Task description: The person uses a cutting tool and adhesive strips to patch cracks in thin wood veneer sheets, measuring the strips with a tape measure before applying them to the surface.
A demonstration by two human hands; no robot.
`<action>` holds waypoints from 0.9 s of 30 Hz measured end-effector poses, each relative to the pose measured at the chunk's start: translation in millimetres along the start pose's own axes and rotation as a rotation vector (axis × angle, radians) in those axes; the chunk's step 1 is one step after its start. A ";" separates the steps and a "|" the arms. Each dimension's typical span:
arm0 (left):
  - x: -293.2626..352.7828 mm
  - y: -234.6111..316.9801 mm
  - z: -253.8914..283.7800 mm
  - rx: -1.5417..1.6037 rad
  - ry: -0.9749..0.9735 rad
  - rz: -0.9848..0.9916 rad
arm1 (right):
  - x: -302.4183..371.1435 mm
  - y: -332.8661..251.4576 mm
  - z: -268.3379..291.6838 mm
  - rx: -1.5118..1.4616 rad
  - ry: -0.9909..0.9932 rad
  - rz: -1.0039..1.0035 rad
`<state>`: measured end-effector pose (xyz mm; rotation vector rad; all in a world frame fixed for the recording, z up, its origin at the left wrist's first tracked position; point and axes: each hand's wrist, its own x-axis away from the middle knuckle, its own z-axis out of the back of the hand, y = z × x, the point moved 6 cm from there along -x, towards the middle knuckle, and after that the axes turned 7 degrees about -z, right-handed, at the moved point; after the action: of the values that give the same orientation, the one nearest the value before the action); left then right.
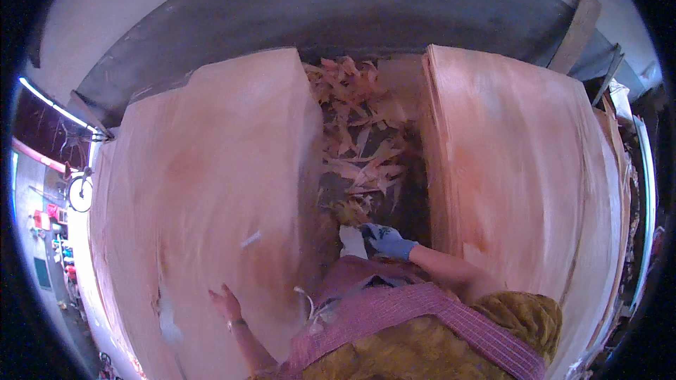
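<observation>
My left hand (pixel 225 306), bare and with a band at the wrist, is held over the left stack of thin wood sheets (pixel 218 162). Its fingers are spread and hold nothing. In the gap between the two stacks, my right hand (pixel 389 241) wears a light glove with dark patches. It is low in front of my apron (pixel 436 317), its fingers closed. Right beside it is a white piece (pixel 352 241), and just beyond lies a yellowish-brown bundle (pixel 350 210). What the gloved fingers grip, if anything, I cannot make out.
A second stack of wood sheets (pixel 514 169) rises on the right. Torn wood scraps (pixel 362 162) litter the floor of the gap. Behind runs a grey-painted wall (pixel 352 10), with a plank (pixel 576 32) leaning at the right. A small pale scrap (pixel 250 239) lies on the left stack.
</observation>
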<state>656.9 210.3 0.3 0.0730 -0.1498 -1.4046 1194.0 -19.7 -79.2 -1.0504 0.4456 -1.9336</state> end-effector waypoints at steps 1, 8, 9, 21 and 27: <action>-26.6 77.6 -5.1 0.145 -0.058 0.032 | -11.1 8.9 27.7 -0.018 0.027 -0.040; -190.3 467.1 -96.1 0.738 -0.173 -0.372 | -137.0 125.5 120.0 -0.228 0.155 -0.287; -190.1 538.1 -90.1 0.659 -0.255 -0.372 | -159.4 158.3 125.9 -0.276 0.182 -0.332; -272.3 802.2 -87.5 -0.204 -0.105 -0.544 | -460.6 236.5 311.5 -0.162 0.212 -0.390; -281.3 769.1 -96.4 -0.089 -0.155 -0.485 | -629.2 344.5 350.8 -0.192 0.007 -0.595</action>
<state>1377.6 610.9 -4.7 -0.0789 -0.2069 -1.9002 1827.0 336.2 -411.4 -1.4174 0.3505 -2.4492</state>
